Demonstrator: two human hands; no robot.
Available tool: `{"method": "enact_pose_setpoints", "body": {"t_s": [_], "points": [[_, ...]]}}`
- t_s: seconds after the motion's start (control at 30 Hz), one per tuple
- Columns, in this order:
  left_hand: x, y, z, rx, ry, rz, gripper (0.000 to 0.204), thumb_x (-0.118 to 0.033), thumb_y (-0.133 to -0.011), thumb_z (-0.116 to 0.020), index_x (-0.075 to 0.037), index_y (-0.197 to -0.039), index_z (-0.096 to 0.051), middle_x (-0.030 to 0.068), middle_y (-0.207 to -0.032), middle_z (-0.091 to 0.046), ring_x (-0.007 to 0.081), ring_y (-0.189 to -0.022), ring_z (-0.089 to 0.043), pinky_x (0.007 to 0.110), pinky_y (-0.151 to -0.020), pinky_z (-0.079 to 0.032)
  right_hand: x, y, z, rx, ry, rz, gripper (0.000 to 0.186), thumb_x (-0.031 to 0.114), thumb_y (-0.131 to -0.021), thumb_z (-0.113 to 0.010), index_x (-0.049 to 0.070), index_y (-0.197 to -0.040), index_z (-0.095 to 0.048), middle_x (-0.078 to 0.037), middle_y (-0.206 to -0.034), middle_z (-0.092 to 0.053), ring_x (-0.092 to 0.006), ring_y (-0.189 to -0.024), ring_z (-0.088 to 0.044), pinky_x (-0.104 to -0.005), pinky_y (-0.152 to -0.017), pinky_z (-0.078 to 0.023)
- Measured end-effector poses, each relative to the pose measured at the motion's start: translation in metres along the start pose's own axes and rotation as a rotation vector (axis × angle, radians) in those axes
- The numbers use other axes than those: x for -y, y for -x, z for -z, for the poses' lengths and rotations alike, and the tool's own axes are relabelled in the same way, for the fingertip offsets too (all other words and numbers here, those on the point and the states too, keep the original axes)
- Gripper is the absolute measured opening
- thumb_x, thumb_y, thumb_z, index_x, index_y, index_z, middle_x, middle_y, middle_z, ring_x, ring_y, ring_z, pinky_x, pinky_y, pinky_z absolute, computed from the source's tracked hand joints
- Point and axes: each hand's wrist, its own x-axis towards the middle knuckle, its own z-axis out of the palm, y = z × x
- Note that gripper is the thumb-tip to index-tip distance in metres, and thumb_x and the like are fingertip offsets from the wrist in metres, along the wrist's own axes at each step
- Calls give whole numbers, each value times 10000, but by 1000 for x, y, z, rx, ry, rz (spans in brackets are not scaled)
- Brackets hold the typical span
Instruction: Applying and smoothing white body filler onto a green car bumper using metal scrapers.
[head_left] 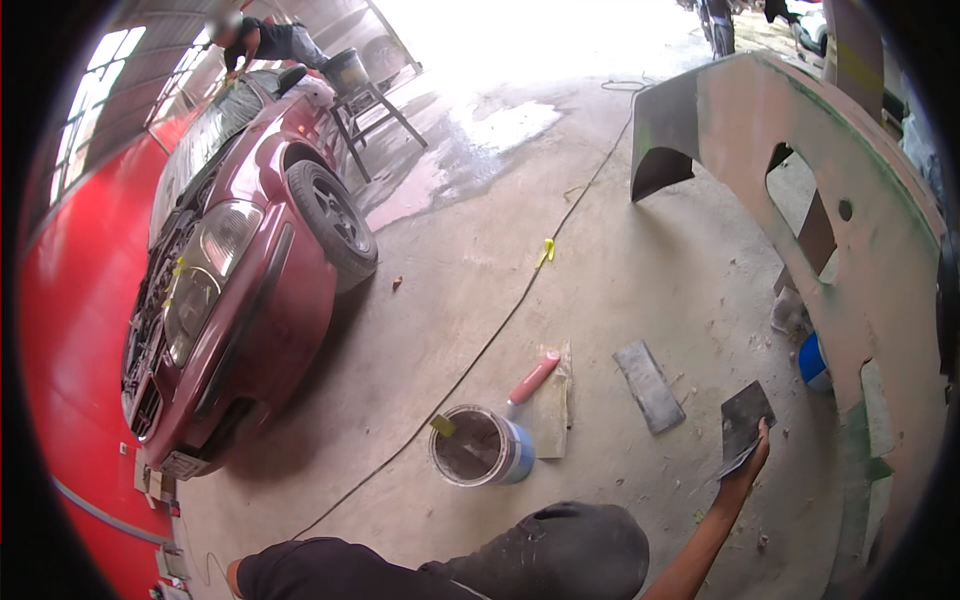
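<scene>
Low at the right, my right hand (756,452) grips a dark grey sheet of sandpaper (748,412) by its lower edge, thumb on top. The sheet is held up in front of a car bumper (740,125) with beige and green patches, apart from it. My left hand is out of view; only a bit of that arm shows at the lower left. In front of my knee stands an open paint can (515,455), with a small yellow-green piece (443,425) on its rim. Beside it, a red-handled scraper (535,377) rests on a flat board (552,415). Farther right lies a flat grey slab (649,386).
A dark red car (275,320) stands at the left, its engine bay uncovered. A person (265,42) leans over it by a stool (372,105) bearing a bucket. A black cable (510,318) with a yellow tie crosses the floor. Behind the bumper sits a blue container (814,362).
</scene>
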Motion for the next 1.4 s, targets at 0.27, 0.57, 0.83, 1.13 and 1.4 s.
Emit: {"method": "enact_pose_setpoints", "body": {"t_s": [0.27, 0.57, 0.83, 1.13, 1.4], "points": [[-59, -54, 2, 53, -61, -110, 366, -300, -951, -499, -38, -1173, -625, 125, -1100, -643, 240, -1057, -583, 346, -926, -426, 20, 3, 12, 91, -110, 114, 366, 260, -932, -541, -21, -1163, -585, -123, -1099, -656, -233, -959, -652, -341, -837, -531], [-114, -96, 8, 89, -134, -189, 338, -267, -928, -515, -38, -1152, -621, 129, -1031, -650, 246, -987, -602, 360, -869, -448, 29, 14, 23, 69, -143, 142, 429, 291, -929, -534, -25, -1219, -558, -144, -1146, -641, -272, -1012, -637, -371, -916, -498], [-120, -108, 11, 107, -157, -166, 314, -238, -908, -529, -38, -1134, -618, 132, -970, -656, 252, -924, -619, 372, -820, -468, 26, 9, 32, 50, -95, 55, 453, 322, -923, -528, -15, -1224, -557, -127, -1161, -634, -241, -1019, -628, -340, -889, -492], [-127, -120, 18, 130, -231, -129, 291, -205, -885, -545, -39, -1113, -614, 136, -901, -663, 258, -854, -637, 386, -763, -489, 20, 18, 26, -31, -156, 109, 435, 312, -890, -556, -14, -1176, -587, -127, -1133, -632, -235, -1020, -624, -328, -882, -496], [-97, -78, 36, 799, -830, 383, 273, -176, -865, -558, -39, -1095, -611, 139, -840, -669, 263, -791, -654, 399, -714, -509, 33, 51, 3, 44, 105, 348, 366, 286, -920, -564, -16, -1122, -605, -89, -1036, -642, -202, -941, -624, -286, -832, -481]]}}
